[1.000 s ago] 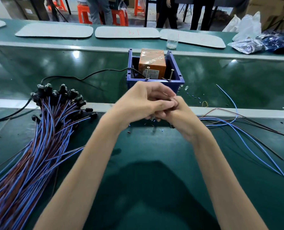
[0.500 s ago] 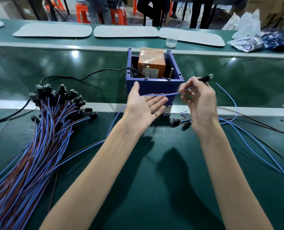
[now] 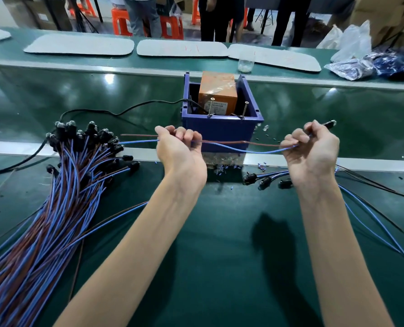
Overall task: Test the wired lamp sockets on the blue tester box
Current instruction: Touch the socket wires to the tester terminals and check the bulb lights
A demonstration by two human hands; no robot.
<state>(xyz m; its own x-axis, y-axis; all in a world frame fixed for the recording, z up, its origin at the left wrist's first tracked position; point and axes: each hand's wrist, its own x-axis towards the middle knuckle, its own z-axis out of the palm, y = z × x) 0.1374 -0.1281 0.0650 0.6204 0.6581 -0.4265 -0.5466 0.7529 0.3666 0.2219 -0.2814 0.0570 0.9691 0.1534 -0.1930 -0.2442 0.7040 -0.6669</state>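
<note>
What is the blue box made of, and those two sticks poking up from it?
The blue box looks like hard plastic: smooth, even colour, moulded rim. The two pins look like bare metal, thin and silvery, though they are small to judge.

The tester box [image 3: 222, 133] is sitting at the middle of the tabletop [image 3: 220, 256], with a wrapped block [image 3: 217, 93] standing inside it and two upright pins [image 3: 244, 109] rising at its near wall. A cable [image 3: 125, 110] is running away from the box to the left. A large bundle of wired sockets [image 3: 62, 185] is lying to the left, socket heads pointing away — leads trailing toward the near edge. A few more sockets [image 3: 264, 180] are lying to the right, near the box. In front of the box, the left hand [image 3: 179, 149] and right hand [image 3: 314, 149] are holding one socket's leads [image 3: 243, 147] between them, its head [image 3: 329, 123] sticking out past the right hand. Behind the box, a cup [image 3: 245, 63] is standing beside flat mats [image 3: 182, 48].
</note>
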